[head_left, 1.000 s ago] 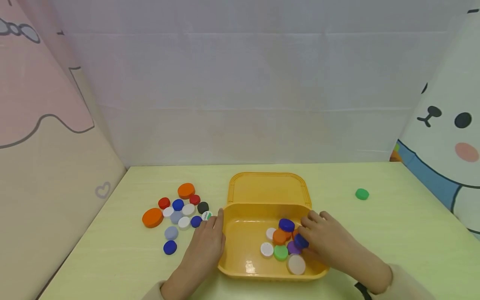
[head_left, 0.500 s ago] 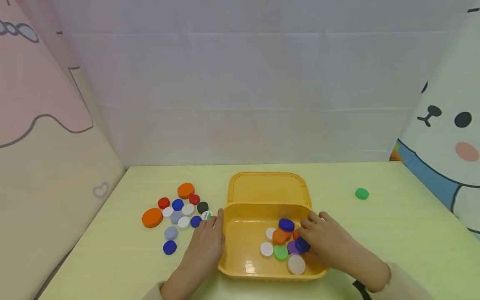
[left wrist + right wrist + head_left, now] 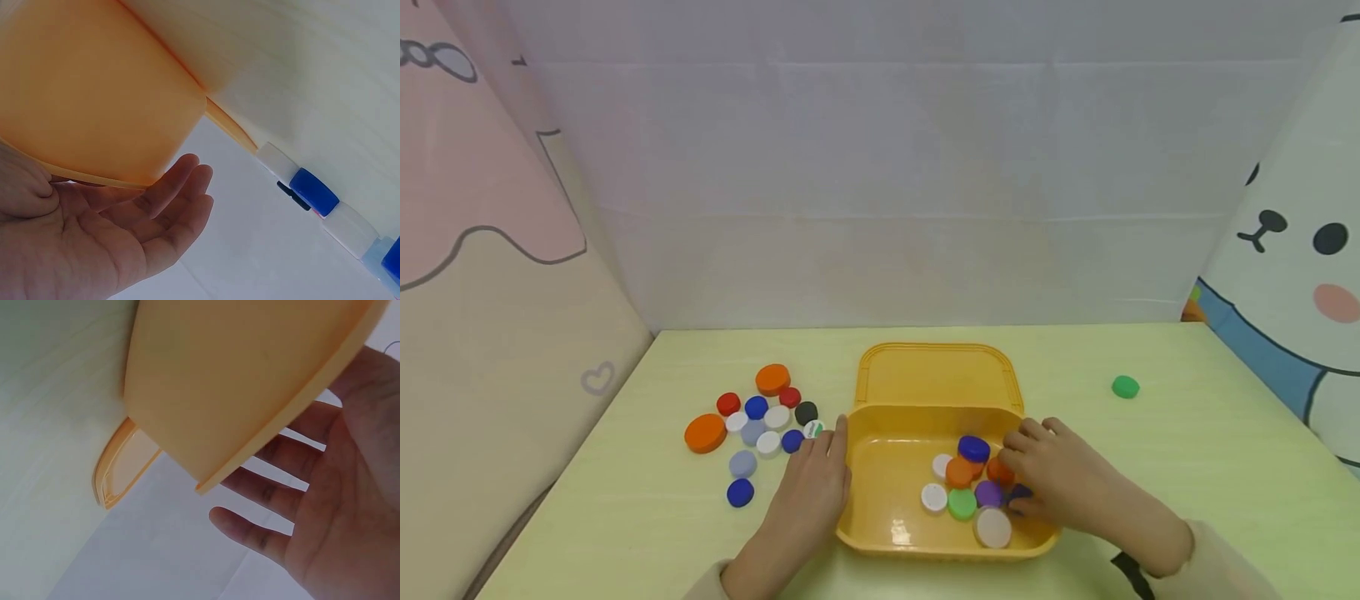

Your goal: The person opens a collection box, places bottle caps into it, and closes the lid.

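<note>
A yellow plastic box [image 3: 880, 492] holds bottle caps in its right half: an orange cap [image 3: 958, 472], a purple cap [image 3: 988, 493], a light green cap [image 3: 962, 504], a large white cap [image 3: 993, 527] and others. My right hand [image 3: 1063, 475] reaches over the box's right wall, its thumb and fingers around a dark blue bottle cap [image 3: 1019, 493] that they partly cover. In the right wrist view, the box wall [image 3: 237, 375] hides those fingertips. My left hand [image 3: 811, 492] rests along the left rim with fingers extended; its fingers [image 3: 178, 181] touch the rim in the left wrist view.
Behind the box lies a yellow lid [image 3: 936, 373]. Left of it spread several loose caps, among them a large orange cap [image 3: 705, 433], a black cap [image 3: 806, 412] and a blue cap [image 3: 741, 492]. A lone green cap [image 3: 1125, 387] sits at the right rear.
The dark blue cap has shifted right and slightly toward the front with my right fingers, exposing more of an orange cap behind it. My left hand has stayed in place.
</note>
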`<state>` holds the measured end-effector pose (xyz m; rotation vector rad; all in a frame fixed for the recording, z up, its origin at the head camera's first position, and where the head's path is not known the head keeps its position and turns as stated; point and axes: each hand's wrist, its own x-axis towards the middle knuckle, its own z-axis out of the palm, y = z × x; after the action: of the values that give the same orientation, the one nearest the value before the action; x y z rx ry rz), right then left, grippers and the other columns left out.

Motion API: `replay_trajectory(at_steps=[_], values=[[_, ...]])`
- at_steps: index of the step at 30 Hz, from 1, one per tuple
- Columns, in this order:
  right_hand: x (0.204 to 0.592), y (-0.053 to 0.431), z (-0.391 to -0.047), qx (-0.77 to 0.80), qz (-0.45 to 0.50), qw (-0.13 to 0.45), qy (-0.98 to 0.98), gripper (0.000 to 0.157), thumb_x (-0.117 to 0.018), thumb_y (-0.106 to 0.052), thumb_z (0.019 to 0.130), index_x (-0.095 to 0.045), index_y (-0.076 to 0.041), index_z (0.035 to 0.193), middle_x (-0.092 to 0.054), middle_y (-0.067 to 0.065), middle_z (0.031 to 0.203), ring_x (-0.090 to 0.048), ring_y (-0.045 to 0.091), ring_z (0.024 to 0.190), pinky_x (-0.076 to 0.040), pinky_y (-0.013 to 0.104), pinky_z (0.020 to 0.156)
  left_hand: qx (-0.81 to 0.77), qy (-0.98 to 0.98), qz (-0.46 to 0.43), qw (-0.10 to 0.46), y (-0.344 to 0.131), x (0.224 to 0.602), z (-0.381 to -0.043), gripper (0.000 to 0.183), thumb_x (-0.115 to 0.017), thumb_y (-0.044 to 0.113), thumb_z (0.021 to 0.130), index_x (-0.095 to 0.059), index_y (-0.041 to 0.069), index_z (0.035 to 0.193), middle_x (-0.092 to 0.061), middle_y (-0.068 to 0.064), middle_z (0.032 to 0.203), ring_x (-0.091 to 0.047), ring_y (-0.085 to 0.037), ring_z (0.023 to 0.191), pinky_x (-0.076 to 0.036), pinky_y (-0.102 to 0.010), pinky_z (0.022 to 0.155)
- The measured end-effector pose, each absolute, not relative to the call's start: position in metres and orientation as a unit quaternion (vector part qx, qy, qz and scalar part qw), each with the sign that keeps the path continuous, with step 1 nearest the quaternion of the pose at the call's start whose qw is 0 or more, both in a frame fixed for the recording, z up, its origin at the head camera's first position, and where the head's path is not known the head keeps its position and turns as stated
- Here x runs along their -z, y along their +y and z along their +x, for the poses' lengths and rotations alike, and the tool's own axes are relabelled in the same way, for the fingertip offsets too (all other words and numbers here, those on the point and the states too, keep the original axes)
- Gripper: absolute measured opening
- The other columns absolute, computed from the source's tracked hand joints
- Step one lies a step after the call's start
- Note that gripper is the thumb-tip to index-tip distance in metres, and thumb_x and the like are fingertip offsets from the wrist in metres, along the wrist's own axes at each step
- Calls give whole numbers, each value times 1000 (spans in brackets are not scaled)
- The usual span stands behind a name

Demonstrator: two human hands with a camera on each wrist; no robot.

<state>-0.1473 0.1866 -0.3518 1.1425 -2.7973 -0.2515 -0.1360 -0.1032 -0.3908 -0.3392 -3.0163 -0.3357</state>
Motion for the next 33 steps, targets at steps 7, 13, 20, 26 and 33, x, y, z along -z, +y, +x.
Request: replay_trajectory(at_steps=[7, 13, 20, 26, 33], values=[[347, 194, -153, 80, 371, 99, -920, 38, -72, -47, 69, -64, -16, 89, -60, -4, 88, -50, 17, 82, -44, 37, 73, 114, -987, -111, 37, -103, 390, -137, 51, -46, 16, 93, -32, 2, 140, -52, -13, 119, -50, -27, 101, -44, -40, 93], [342, 206, -162, 60, 348, 123, -927, 36, -75, -39, 69, -64, -14, 94, -63, 0, 94, -54, 20, 87, -46, 37, 75, 116, -987, -108, 37, -103, 391, -138, 51, -46, 16, 92, -32, 2, 140, -52, -14, 120, -50, -28, 102, -43, -41, 93], [342, 229, -178, 19, 322, 178, -930, 30, -76, -31, 70, -64, -13, 91, -62, 1, 91, -55, 20, 85, -47, 38, 70, 112, -986, -115, 52, -104, 394, -138, 51, -47, 16, 92, -34, 1, 139, -53, -14, 118, -51, -28, 101, -44, -41, 92], [350, 253, -193, 5, 297, 203, -933, 29, -78, -23, 68, -63, -11, 89, -63, 3, 88, -55, 23, 79, -46, 38, 63, 113, -985, -116, 54, -104, 394, -138, 51, -48, 16, 92, -34, 1, 138, -54, -14, 117, -51, -28, 100, -44, -41, 91], [355, 279, -207, 5, 247, 173, -954, 28, -74, -22, 71, -64, -6, 92, -64, 10, 91, -56, 28, 78, -45, 42, 60, 111, -986, -113, 48, -103, 392, -137, 51, -48, 16, 92, -34, 2, 139, -53, -14, 118, -51, -28, 101, -44, -40, 91]])
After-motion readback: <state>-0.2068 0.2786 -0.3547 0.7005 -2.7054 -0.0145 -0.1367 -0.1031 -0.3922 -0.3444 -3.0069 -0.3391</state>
